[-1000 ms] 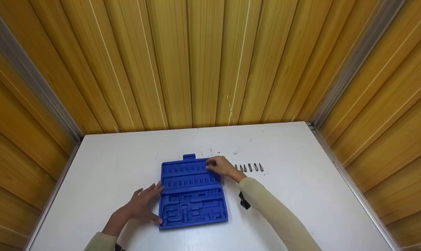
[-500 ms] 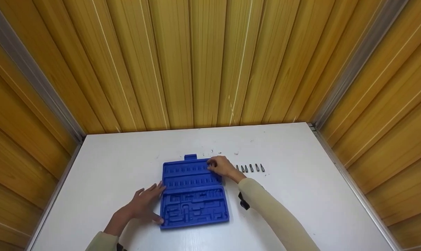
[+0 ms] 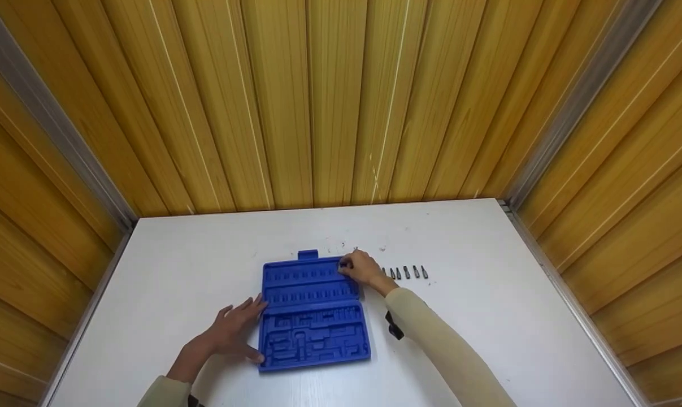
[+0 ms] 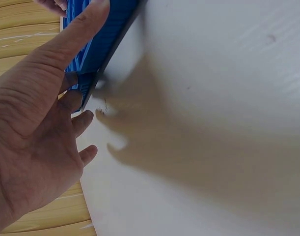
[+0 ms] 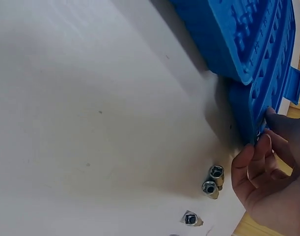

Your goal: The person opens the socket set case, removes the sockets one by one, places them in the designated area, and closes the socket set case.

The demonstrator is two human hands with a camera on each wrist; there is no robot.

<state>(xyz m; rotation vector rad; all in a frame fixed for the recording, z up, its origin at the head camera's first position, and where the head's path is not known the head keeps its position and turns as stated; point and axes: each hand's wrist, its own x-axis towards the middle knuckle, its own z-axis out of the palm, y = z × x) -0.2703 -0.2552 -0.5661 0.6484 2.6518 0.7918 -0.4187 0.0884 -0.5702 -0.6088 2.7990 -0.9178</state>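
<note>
An open blue plastic tool case lies flat on the white table, its moulded slots facing up. My left hand rests against its left side with fingers spread and thumb on the near left corner; the left wrist view shows the thumb along the rim. At the far right corner of the case, my right hand pinches a small metal bit socket over the end slots. Only a shiny sliver of that bit socket shows between the fingertips. Several bit sockets stand in a row right of the case.
The white table meets a wood-patterned panel wall at the back. More panels rise at both sides. Small dark crumbs lie behind the case. A blue latch tab sticks out from the case's far edge.
My right hand has shifted slightly right and away along the far right corner of the case, still pinching the bit socket. The left hand and the case keep their places.
</note>
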